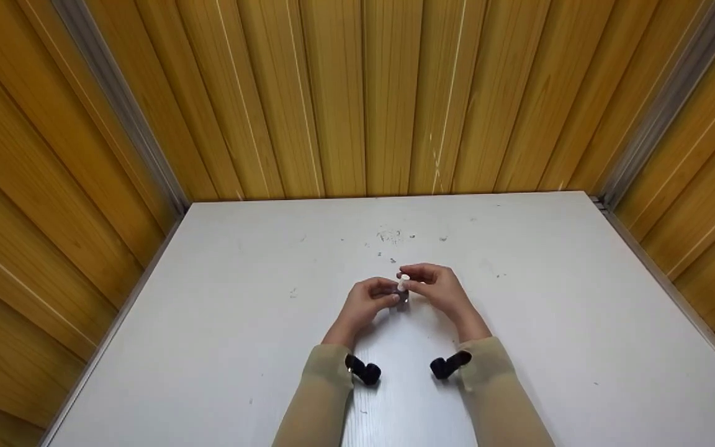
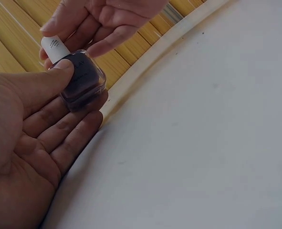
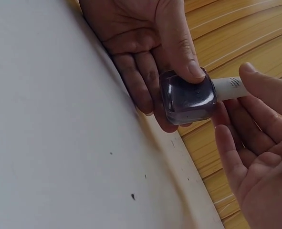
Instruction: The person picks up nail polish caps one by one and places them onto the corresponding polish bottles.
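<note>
A small nail polish bottle of dark purple glass [image 2: 87, 83] with a white cap [image 2: 54, 48] is held between both hands, over the table's middle in the head view. My left hand [image 1: 362, 305] pinches the glass body, its thumb flat on the front and its fingers behind. The cap is between the thumb and fingers of my right hand [image 1: 442, 290]. In the right wrist view the cap [image 3: 229, 88] sits on the bottle's neck, and the bottle [image 3: 188, 98] lies tilted sideways. Part of the lettering is hidden by the left thumb.
The white table [image 1: 221, 323] carries small dark marks and scuffs [image 1: 388, 236]. Behind it and at both sides stand yellow wood-patterned panels [image 1: 332, 93], with grey metal posts [image 1: 125, 105] at the corners. Black wrist cameras [image 1: 367, 372] sit on both sleeves.
</note>
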`<action>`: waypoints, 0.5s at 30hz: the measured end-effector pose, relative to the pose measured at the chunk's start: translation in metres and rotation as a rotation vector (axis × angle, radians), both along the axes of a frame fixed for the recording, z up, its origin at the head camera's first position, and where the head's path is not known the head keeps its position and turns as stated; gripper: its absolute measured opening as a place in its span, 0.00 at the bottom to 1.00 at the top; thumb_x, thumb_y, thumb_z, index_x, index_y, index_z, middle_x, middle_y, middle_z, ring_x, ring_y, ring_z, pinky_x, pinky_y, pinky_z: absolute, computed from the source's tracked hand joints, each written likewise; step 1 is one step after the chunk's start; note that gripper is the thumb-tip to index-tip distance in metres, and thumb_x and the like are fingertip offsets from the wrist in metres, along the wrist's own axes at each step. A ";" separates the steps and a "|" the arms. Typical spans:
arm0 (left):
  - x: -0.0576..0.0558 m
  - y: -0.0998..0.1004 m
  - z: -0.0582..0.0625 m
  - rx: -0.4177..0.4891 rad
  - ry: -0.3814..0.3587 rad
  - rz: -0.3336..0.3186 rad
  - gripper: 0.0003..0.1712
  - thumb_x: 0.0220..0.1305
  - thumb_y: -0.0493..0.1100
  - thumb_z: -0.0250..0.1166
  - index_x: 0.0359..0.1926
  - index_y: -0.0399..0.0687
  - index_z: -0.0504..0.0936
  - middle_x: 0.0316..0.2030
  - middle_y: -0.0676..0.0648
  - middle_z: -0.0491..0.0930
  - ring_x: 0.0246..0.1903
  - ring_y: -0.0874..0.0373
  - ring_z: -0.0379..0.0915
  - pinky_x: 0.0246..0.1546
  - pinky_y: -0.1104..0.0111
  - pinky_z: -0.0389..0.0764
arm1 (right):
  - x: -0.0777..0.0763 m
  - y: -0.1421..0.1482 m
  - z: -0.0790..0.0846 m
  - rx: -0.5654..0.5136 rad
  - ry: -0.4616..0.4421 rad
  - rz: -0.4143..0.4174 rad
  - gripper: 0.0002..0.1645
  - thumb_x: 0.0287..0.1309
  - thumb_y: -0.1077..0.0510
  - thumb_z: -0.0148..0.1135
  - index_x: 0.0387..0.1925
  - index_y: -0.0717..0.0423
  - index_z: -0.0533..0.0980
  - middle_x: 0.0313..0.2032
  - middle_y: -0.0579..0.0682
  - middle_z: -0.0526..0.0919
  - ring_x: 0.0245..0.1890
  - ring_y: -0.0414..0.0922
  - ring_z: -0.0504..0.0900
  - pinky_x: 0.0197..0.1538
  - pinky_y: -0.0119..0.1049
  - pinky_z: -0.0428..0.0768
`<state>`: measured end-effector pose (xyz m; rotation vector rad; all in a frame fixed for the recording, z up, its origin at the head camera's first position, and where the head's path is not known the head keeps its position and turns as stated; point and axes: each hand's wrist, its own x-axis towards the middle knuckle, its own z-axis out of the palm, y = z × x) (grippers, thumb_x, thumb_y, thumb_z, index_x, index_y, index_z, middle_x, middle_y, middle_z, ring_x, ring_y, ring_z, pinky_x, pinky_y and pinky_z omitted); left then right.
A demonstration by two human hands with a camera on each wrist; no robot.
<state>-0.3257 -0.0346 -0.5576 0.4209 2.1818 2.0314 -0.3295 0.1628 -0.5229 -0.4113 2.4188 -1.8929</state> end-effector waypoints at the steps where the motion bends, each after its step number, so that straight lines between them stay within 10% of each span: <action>1: 0.000 0.000 0.000 0.002 0.004 -0.001 0.16 0.64 0.30 0.69 0.52 0.30 0.83 0.48 0.34 0.88 0.49 0.50 0.88 0.51 0.68 0.86 | 0.000 0.001 0.000 -0.002 0.003 0.010 0.21 0.61 0.62 0.72 0.54 0.66 0.82 0.51 0.60 0.89 0.44 0.33 0.86 0.50 0.23 0.81; 15: 0.001 -0.001 0.002 0.009 0.013 -0.018 0.15 0.64 0.30 0.69 0.52 0.29 0.82 0.48 0.34 0.88 0.49 0.52 0.87 0.52 0.69 0.85 | 0.017 -0.007 0.026 0.028 0.013 -0.009 0.15 0.61 0.68 0.69 0.49 0.71 0.82 0.48 0.67 0.88 0.40 0.39 0.84 0.45 0.23 0.79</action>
